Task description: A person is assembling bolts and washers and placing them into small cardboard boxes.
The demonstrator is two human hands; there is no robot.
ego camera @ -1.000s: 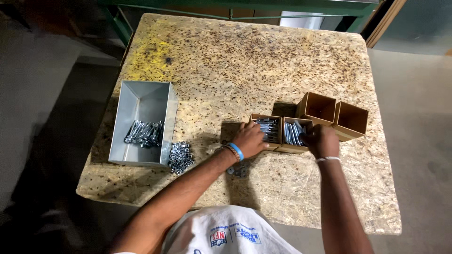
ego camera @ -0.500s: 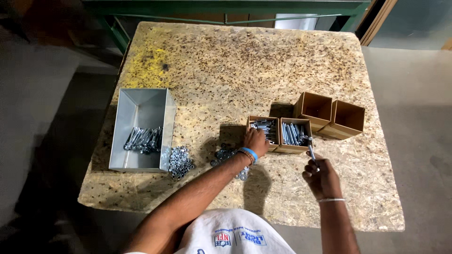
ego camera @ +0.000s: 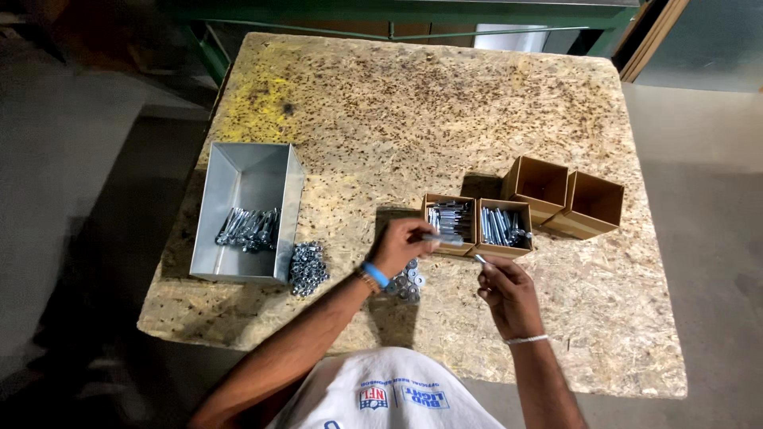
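Observation:
My left hand (ego camera: 404,246), with a blue wristband, holds a silver bolt (ego camera: 445,237) level, just in front of a small cardboard box of bolts (ego camera: 450,219). My right hand (ego camera: 505,287) pinches a small silver nut (ego camera: 480,259) close to the bolt's right end; the two parts look a little apart. A second box of bolts (ego camera: 502,227) stands right beside the first. Loose washers (ego camera: 408,284) lie on the board under my left wrist.
Two empty cardboard boxes (ego camera: 540,184) (ego camera: 593,203) stand at the right on the chipboard table (ego camera: 445,103). A grey metal bin (ego camera: 248,208) with several bolts sits at the left, with a pile of nuts (ego camera: 307,268) by its near corner.
My left hand has come out of the first box with a bolt. My right hand pulled back from the second box toward me, then rose toward the bolt with a nut.

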